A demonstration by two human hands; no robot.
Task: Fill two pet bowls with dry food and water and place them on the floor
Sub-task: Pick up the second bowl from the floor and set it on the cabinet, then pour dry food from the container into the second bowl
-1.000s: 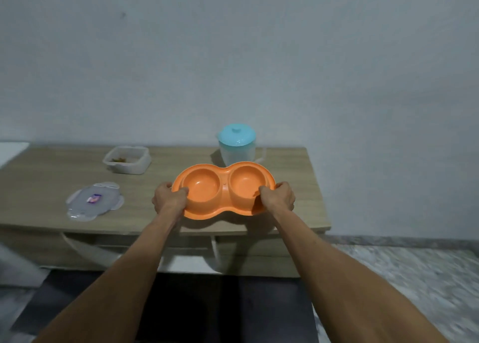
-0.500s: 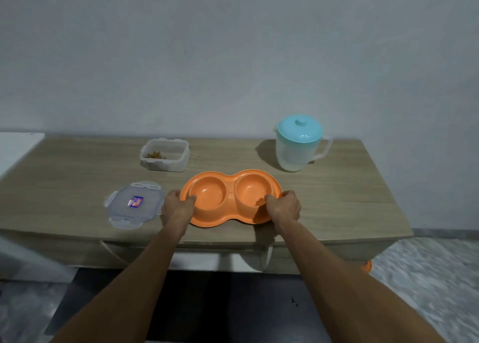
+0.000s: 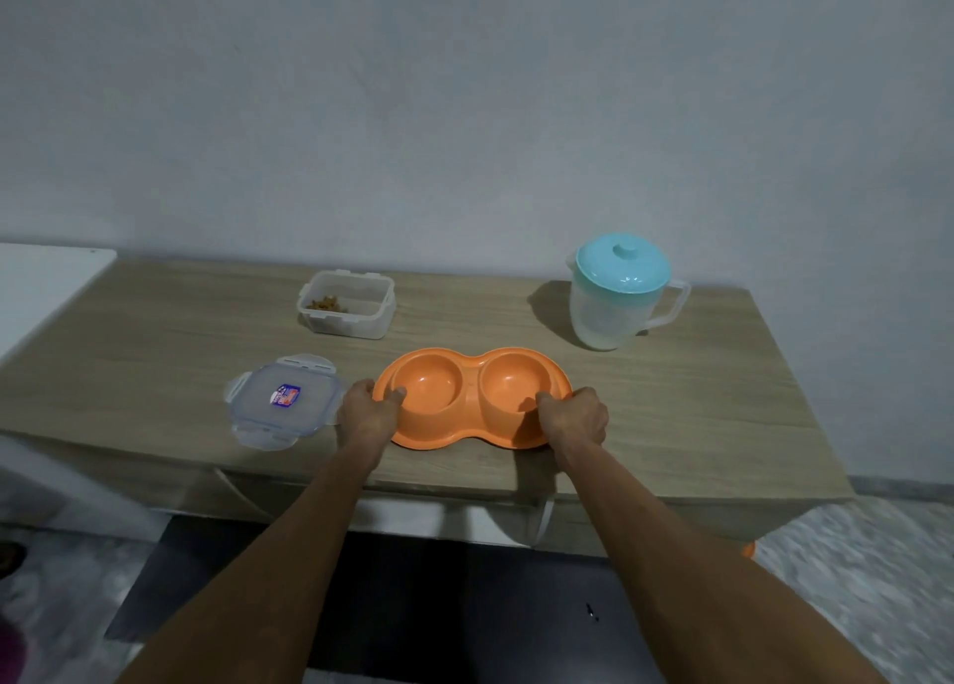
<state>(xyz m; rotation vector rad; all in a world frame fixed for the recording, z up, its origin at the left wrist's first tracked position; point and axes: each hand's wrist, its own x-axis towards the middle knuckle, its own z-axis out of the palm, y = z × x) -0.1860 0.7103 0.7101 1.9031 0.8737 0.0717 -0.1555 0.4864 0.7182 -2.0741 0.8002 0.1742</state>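
Observation:
An orange double pet bowl [image 3: 471,399] rests on the wooden table [image 3: 671,415] near its front edge. Both wells look empty. My left hand [image 3: 367,415] grips the bowl's left end, thumb over the rim. My right hand [image 3: 574,417] grips the right end the same way. Behind the bowl stands a clear open container [image 3: 347,304] with a little brown dry food inside. A translucent jug [image 3: 619,293] with a turquoise lid stands at the back right.
The container's clear lid [image 3: 281,399] lies flat to the left of the bowl. A white surface [image 3: 41,285] adjoins the table at the far left. Below are a dark mat [image 3: 413,606] and a marbled floor [image 3: 867,570].
The bowl has come down from a raised, tilted hold and now lies on the table. My view has moved closer and shifted left; the jug now shows to the right.

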